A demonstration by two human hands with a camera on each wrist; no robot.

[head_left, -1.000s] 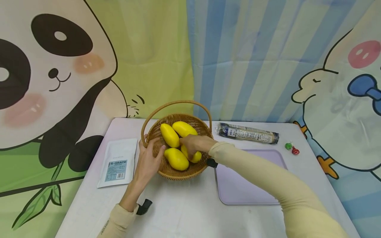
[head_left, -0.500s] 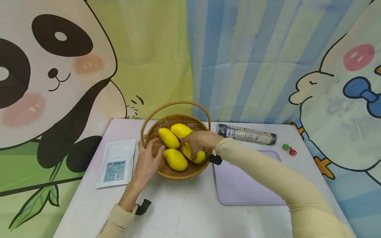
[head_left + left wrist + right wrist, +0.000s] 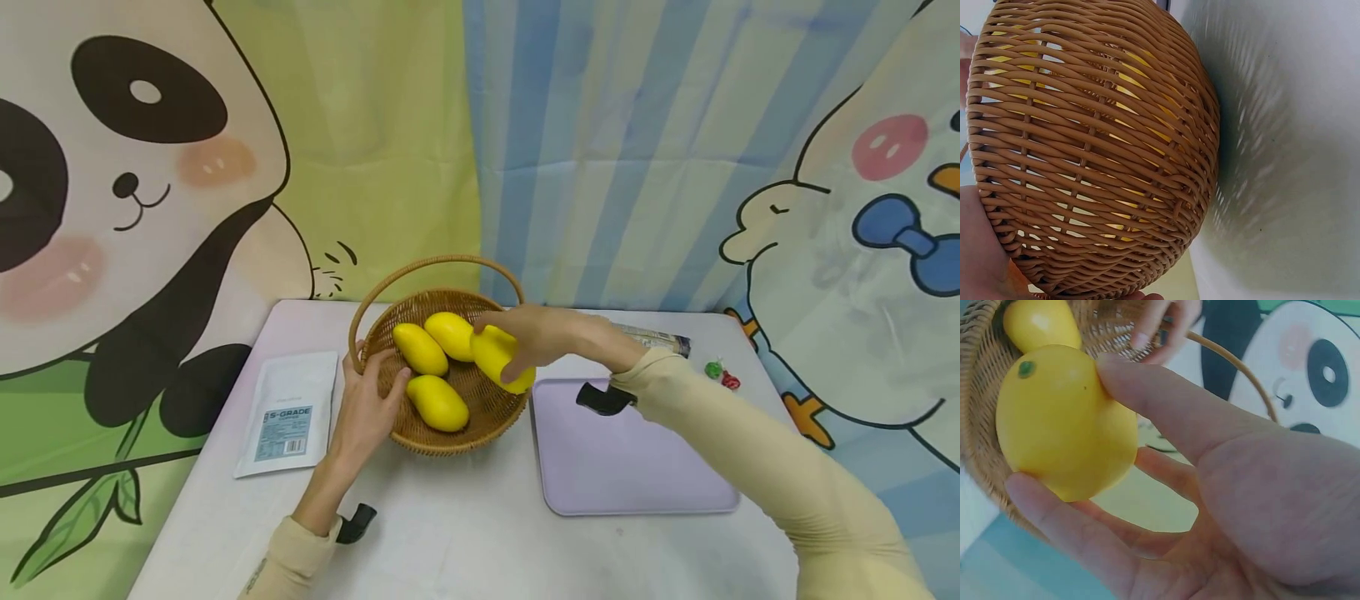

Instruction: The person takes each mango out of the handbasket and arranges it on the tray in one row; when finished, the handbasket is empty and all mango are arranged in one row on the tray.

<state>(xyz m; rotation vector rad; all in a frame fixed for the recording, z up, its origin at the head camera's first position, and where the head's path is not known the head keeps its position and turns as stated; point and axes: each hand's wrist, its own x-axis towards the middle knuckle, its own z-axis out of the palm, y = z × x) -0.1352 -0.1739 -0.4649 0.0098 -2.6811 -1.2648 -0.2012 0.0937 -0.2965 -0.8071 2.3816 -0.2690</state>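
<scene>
Mango (image 3: 491,350) pinched in right hand (image 3: 534,331); only right wrist view shows its green nub (image 3: 1026,369).

The white table (image 3: 480,533) carries a basket (image 3: 487,400), standing toward the far edge. A pouch (image 3: 291,408) lies flat to its left, a lilac tray (image 3: 600,475) just beside it on the right. Beyond the tray lies probably a wrapped pack (image 3: 662,340), partly hidden, near a green sweet (image 3: 712,370) and a red sweet (image 3: 731,381).
</scene>
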